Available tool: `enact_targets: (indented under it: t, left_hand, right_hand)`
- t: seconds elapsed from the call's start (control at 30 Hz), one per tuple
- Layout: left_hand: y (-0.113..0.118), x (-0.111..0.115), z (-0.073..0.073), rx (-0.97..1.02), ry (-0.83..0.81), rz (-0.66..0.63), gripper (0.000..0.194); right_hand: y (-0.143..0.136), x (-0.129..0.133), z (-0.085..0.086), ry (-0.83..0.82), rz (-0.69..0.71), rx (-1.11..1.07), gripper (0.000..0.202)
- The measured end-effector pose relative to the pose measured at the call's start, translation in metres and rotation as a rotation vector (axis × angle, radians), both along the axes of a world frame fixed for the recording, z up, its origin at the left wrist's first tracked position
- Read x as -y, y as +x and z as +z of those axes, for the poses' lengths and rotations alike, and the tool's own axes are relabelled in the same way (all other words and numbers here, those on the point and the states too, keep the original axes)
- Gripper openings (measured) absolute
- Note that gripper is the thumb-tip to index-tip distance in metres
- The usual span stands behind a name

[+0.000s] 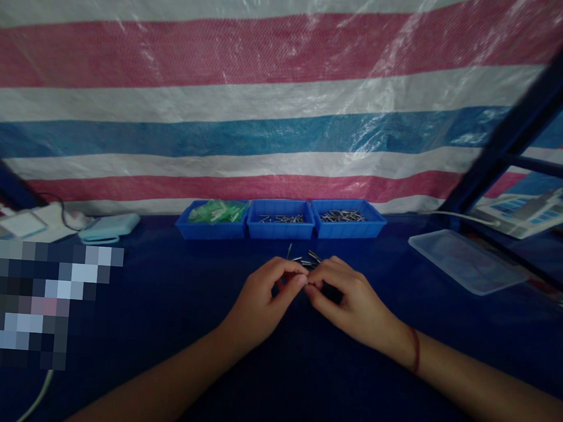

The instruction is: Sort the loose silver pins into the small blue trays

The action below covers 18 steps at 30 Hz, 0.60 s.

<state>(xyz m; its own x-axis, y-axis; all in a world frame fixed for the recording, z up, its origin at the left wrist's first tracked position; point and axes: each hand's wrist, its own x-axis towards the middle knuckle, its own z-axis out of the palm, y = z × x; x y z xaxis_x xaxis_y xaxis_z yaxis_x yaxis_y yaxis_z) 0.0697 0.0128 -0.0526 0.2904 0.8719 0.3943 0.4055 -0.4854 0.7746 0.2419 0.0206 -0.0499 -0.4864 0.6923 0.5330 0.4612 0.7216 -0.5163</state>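
Note:
My left hand and my right hand meet fingertip to fingertip over the dark blue table. Both are closed in a pinch, and whatever sits between the fingertips is too small and hidden to name. Just beyond my fingers lies a loose heap of thin metal pieces, partly covered by my right hand. Behind it stand three blue bins in a row. Green plastic packets fill the left bin. Small metal pins or screws lie in the middle bin and in the right bin.
A translucent plastic lid lies at the right. On the left are a light blue case, a white plug or adapter and a pixelated patch. A striped sheet hangs behind, between dark blue metal posts.

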Motion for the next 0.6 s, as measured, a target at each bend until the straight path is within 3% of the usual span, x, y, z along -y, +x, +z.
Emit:
enact_targets:
  t: [0.37,0.6]
  left_hand:
    - [-0.0004,-0.0018,-0.0036,0.025,-0.016,0.042,0.013]
    - [0.0004,-0.0011,-0.0012,-0.032,-0.032,-0.025,0.011]
  right_hand:
    - [0.0027,0.0001,-0.0021,-0.017,-0.095,-0.147,0.006]
    - [0.0053,0.0031,0.0015,0.123,-0.054,-0.163,0.005]
